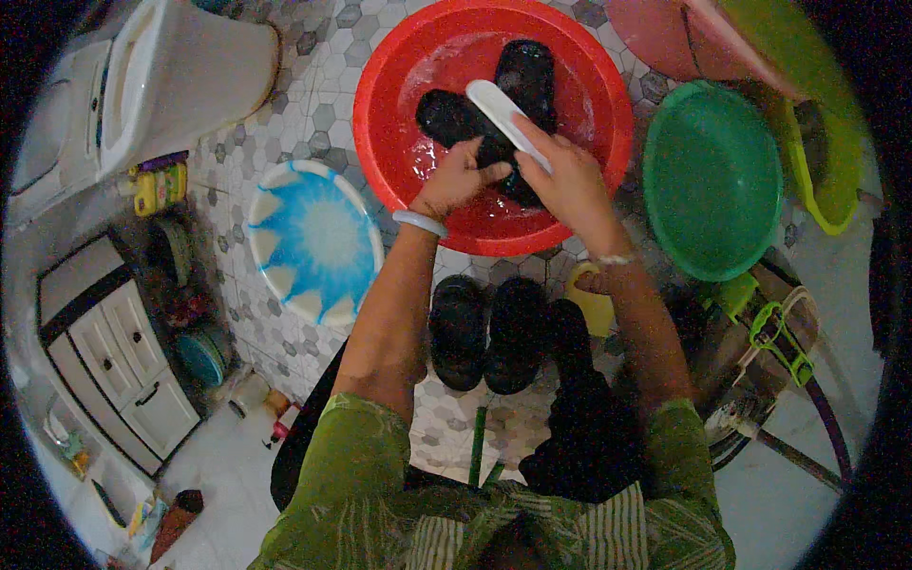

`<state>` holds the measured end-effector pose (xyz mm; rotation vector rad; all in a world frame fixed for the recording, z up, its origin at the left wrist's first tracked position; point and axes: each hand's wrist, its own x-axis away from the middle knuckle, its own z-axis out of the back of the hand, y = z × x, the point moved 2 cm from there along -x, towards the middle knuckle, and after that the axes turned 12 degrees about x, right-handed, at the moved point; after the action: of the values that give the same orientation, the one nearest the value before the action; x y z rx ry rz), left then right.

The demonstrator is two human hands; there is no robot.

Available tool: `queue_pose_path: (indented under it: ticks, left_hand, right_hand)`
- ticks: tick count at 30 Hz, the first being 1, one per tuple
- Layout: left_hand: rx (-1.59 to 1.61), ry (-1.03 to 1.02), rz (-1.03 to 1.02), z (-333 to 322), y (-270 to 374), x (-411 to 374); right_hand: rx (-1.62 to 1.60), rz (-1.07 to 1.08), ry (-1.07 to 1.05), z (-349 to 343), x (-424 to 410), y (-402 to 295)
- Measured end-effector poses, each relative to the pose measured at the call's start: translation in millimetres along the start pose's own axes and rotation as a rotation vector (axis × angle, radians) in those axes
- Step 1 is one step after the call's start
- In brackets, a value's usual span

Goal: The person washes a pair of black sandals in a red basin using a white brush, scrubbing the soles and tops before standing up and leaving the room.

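A red plastic basin [370, 142] on the tiled floor holds some water and dark footwear. My left hand [467, 174] grips a black shoe or slipper [449, 117] that lies tilted in the basin. My right hand [566, 178] is closed around a white brush or similar long white tool [499, 110], which lies across the black footwear. Another black shoe or slipper [526, 68] rests behind it, nearer the basin's far side. The underside of the white tool is hidden. Where the black pieces overlap, their outlines cannot be told apart.
Left of the basin stands a blue and white basin [320, 242], with a toilet [192, 71] beyond. A green basin [712, 185] is at the right. A pair of black slippers [458, 335] and a yellow dipper [593, 306] lie nearer me. A white cabinet [128, 356] stands far left.
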<state>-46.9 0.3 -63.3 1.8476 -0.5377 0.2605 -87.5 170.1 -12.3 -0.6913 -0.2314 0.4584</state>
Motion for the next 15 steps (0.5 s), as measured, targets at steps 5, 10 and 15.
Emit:
queue_pose_path:
  ticks: [5,10,15]
  left_hand:
    - [-0.056,0.098,0.044,30,11,8]
    - [0.007,-0.069,0.103,20,-13,11]
    - [0.159,0.117,0.169,27,-7,5]
  right_hand:
    - [-0.364,0.006,-0.294,19,3,33]
    - [-0.283,-0.051,-0.281,-5,6,32]
    - [0.008,0.037,-0.237,-8,-15,8]
